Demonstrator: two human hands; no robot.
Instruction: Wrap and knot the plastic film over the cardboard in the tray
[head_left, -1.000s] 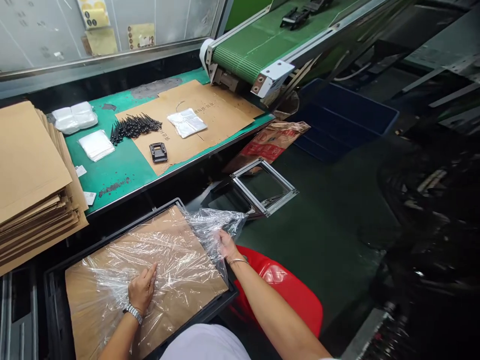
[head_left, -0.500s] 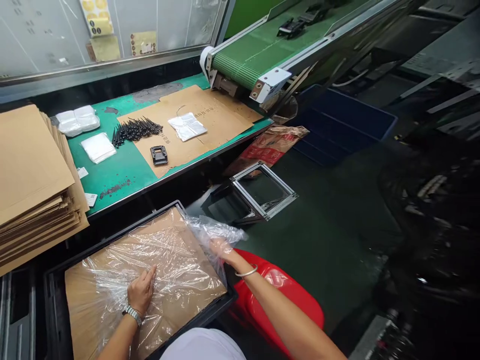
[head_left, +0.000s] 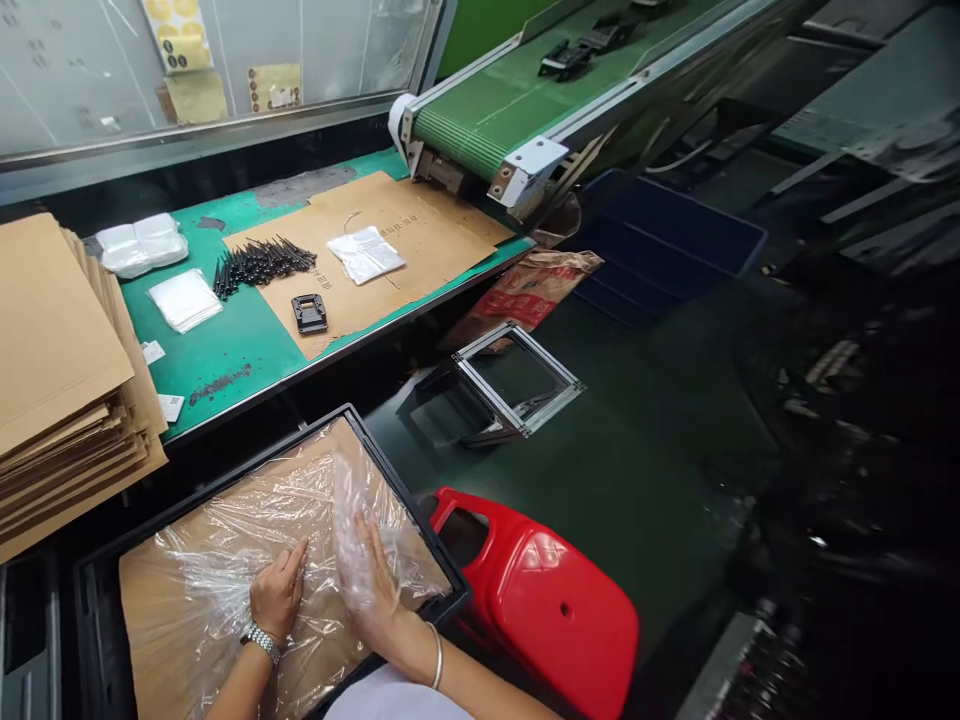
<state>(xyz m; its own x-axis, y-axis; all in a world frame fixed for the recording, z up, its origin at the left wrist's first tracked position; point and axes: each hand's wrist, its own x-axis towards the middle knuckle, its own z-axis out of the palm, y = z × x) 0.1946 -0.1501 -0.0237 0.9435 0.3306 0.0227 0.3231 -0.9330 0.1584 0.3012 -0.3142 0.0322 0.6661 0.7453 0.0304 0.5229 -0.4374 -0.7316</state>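
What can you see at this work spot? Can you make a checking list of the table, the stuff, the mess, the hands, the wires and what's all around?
Surface: green bench with brown cardboard sheets lying on it.
Job's things: clear plastic film spread over a brown board in a black tray.
Clutter: black pins, a small black frame part, white bags, a cardboard stack.
Hands: left hand flat on the film; right hand pressing a fold of film down.
Cables: nothing seen.
Surroundings: green conveyor belt carrying black parts, red stool, blue crate, metal frame on the floor.
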